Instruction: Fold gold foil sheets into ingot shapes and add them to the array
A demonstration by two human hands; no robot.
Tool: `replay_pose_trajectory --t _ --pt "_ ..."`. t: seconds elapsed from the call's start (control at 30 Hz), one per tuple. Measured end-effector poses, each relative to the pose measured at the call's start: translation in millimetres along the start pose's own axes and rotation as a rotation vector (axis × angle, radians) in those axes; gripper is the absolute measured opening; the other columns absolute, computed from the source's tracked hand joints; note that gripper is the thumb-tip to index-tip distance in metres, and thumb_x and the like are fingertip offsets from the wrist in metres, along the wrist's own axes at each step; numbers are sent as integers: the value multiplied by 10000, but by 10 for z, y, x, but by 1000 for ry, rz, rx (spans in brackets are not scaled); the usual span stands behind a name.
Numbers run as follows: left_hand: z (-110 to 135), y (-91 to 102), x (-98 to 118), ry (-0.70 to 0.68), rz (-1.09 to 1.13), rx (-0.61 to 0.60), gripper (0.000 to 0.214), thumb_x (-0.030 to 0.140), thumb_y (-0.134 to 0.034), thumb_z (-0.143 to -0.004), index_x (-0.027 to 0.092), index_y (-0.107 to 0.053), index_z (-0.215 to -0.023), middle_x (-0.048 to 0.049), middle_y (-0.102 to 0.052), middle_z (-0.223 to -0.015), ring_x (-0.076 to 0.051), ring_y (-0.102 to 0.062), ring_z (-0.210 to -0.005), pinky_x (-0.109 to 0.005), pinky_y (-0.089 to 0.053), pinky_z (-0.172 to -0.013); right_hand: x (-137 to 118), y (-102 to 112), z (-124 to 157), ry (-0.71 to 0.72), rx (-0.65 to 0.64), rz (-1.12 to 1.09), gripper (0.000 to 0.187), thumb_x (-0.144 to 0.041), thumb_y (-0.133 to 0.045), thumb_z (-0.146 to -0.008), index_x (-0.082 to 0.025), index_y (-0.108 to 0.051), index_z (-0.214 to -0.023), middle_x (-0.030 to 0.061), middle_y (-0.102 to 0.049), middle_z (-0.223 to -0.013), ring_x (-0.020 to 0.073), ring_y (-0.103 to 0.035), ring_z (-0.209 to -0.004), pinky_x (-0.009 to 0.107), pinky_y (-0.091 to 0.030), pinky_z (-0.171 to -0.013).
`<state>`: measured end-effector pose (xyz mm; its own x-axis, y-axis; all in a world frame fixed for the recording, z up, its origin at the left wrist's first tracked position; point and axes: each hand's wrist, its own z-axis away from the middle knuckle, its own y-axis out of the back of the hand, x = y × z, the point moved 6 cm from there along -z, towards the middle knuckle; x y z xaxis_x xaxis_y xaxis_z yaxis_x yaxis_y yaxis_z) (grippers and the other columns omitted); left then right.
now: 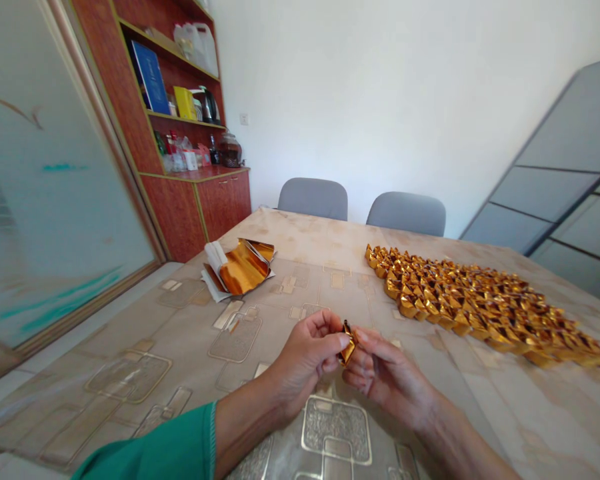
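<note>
At the frame's lower left, a teal-green sleeve (165, 450) with a stitched cuff covers the left arm (245, 413); the right forearm (460, 440) is bare.

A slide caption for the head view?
Left hand and right hand pinch a gold foil piece beside folded foil rows.

We are sitting in what is looking like a home dining room, or perhaps a small office's meeting room; we are not able to tell which. We are facing a large table (130, 347) under a patterned cloth, with two grey chairs (313, 198) standing across it. A red-brown wooden cabinet (195, 200) is holding a kettle (209, 105), a glass jar (230, 150), bottles (177, 157), plastic jugs (197, 40) and a blue book (150, 77). A frosted sliding door (45, 200) is running along our left.
</note>
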<state>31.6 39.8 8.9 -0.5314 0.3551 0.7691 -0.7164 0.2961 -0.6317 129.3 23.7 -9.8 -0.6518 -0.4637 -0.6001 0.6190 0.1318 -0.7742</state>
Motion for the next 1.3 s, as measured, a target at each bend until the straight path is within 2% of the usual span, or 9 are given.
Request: replay_pose_trajectory --t 0.1,0.2,0.33,0.43,0.63,0.93,1.1,1.2,1.3 --pt "6 -19 -31 56 57 -43 276 148 -792 -641 135 -571 -806 15 -580 -720 -53 -510 -568 -170 -319 -505 21 20 7 3 26 -24 211 -272 -815 -712 -139 -652 -701 -92 -374 -494 52 -273 -465 183 -309 -470" --pt "19 -42 -43 112 109 -88 299 163 -812 -636 134 -577 -818 -13 -615 -755 -76 -560 -627 -168 -349 -537 3 49 20 43 81 -24 210 -269 -823 -708 -126 -669 -701 -65 -476 -537 52 -385 -498 181 -363 -500" --pt "7 -28 -10 106 139 -73 316 148 -826 -618 127 -584 -820 8 -606 -686 -25 -480 -516 -142 -307 -488 -33 62 20 54 112 -11 208 -240 -856 -663 -124 -713 -756 -35 -586 -608 55 -482 -538 172 -405 -514" --pt "-7 -28 13 83 83 -81 296 153 -811 -636 129 -570 -806 12 -604 -651 -14 -435 -469 -146 -274 -462 -57 32 14 61 92 9 200 -246 -858 -663 -131 -724 -757 -41 -587 -584 52 -491 -526 162 -404 -496" --pt "-16 -11 16 61 14 -67 247 148 -742 -659 145 -531 -787 -1 -607 -658 -44 -473 -508 -165 -266 -479 -39 -26 8 62 77 -11 160 -224 -849 -678 -128 -724 -706 -25 -616 -577 52 -521 -523 167 -433 -526" --pt "8 -20 8 90 -49 -47 306 166 -790 -627 156 -520 -771 9 -589 -705 -104 -584 -617 -190 -366 -530 7 20 -3 59 70 22 158 -225 -824 -713 -121 -708 -738 -35 -580 -595 55 -476 -528 197 -416 -555" --pt "-25 30 18 162 96 -85 282 184 -779 -704 146 -578 -898 1 -599 -758 -41 -518 -557 -139 -343 -490 -36 25 -19 78 49 7 171 -260 -805 -737 -148 -685 -784 -57 -537 -599 61 -455 -545 196 -385 -560" --pt "-38 64 26 174 200 -54 266 259 -761 -751 139 -603 -928 -12 -613 -823 -33 -513 -552 -132 -367 -481 -101 23 -26 150 60 -12 174 -251 -813 -724 -170 -678 -800 -54 -548 -619 73 -459 -563 202 -385 -567" --pt "-31 44 9 170 279 -58 274 209 -784 -729 135 -615 -932 -25 -624 -892 -39 -532 -591 -131 -393 -493 -149 27 -14 253 92 34 206 -263 -828 -698 -199 -686 -832 -33 -604 -706 96 -493 -610 224 -409 -602"
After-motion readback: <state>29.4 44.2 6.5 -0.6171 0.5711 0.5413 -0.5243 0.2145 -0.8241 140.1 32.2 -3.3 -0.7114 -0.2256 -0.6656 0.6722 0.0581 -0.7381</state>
